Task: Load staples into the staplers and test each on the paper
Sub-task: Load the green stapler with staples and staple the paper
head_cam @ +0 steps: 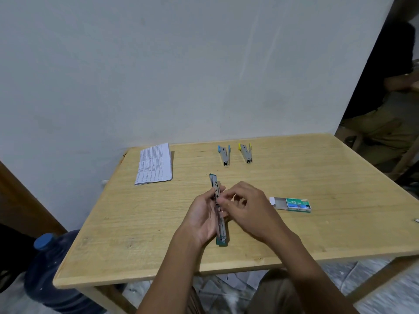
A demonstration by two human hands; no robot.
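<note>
A green stapler (221, 232) lies opened out flat, its top flipped away from me, above the middle of the wooden table (317, 234). My left hand (201, 218) grips it from the left side. My right hand (247, 207) pinches its fingertips right at the stapler's metal channel; whether they hold staples is too small to tell. A blue stapler (224, 155) and a yellow stapler (246, 152) lie side by side at the back. A green staple box (292, 203) with its tray slid out lies to the right. Printed paper (154, 164) lies at the back left.
A white wall stands behind the table. A blue water jug (52, 268) sits on the floor at the left, close to the table's corner. Another person sits in the doorway (390, 98) at the far right. A small metal bit (416, 220) lies near the table's right edge.
</note>
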